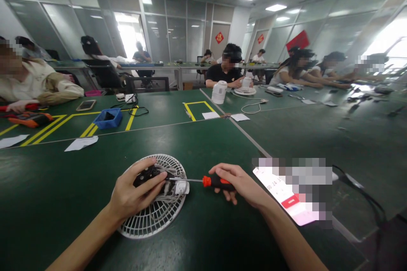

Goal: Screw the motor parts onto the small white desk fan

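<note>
The left hand [136, 190] grips the black part [146, 175]; the right hand [234, 180] pinches the screwdriver [220, 181]. The grille [163, 216] seems light, brittle; best held rimwise.

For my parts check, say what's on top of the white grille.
A black part, bundled cable and a white piece; what the left hand covers can't be seen.

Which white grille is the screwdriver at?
The near grille, under the left hand; the right hand holds the screwdriver over it. The other grille is by the co-worker opposite.
</note>
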Demonstrator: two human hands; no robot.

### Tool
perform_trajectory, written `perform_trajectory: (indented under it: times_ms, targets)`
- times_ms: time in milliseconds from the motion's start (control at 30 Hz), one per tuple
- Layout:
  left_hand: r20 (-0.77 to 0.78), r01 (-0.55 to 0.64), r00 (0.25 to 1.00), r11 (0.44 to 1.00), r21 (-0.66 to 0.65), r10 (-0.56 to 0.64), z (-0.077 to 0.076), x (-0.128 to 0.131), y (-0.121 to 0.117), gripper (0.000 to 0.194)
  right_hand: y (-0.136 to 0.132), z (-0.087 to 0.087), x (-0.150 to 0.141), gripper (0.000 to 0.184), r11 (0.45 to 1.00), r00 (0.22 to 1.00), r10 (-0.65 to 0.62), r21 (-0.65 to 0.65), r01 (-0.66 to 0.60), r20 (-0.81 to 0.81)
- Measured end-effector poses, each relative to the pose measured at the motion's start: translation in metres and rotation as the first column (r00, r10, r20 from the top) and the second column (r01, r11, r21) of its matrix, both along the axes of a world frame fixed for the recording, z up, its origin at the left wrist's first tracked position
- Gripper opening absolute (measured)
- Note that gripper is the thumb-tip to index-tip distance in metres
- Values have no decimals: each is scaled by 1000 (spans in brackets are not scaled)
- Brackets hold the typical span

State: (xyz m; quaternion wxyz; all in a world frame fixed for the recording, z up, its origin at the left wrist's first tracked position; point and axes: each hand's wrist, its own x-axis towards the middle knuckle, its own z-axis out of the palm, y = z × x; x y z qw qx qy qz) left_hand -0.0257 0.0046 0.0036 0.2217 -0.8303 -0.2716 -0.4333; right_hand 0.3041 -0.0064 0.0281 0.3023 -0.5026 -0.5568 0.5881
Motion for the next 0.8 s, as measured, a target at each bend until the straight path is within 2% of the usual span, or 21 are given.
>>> perform_trajectory:
  times_ms: [133, 233, 300, 367, 467, 533, 600, 800]
  targets:
    - [30, -2, 1000, 1000, 9, 1, 1, 1, 0, 34, 0, 4, 3, 39, 992, 1000, -24, 126, 22, 17]
    - [51, 1, 999, 1000, 6, -1, 1, 0, 0, 35, 0, 8, 5, 35, 958, 997, -77, 275, 80, -20]
    - [55, 8, 998, 1000, -4, -8, 0, 0, 1, 36, 0, 9, 5, 36, 942, 995, -77, 321, 92, -58]
    - [55, 15, 998, 1000, -12, -14, -1, 0, 0, 36, 0, 8, 3, 39, 960, 994, -54, 269, 77, -91]
    - [62, 12, 998, 1000, -12, -11, 0, 1, 0, 35, -1, 5, 0, 41, 996, 996, -28, 82, 35, -87]
    - [63, 5, 998, 1000, -4, -5, 1, 2, -1, 34, -1, 2, 0, 42, 1000, 998, -7, 22, 9, -57]
    - [56, -1, 998, 1000, 4, 1, 2, 2, -1, 32, 0, 1, 2, 39, 999, 1000, 1, 48, 0, -26]
    - [65, 0, 998, 1000, -14, 1, 4, 4, 0, 33, -1, 9, 10, 38, 961, 999, -32, 273, 34, -12]
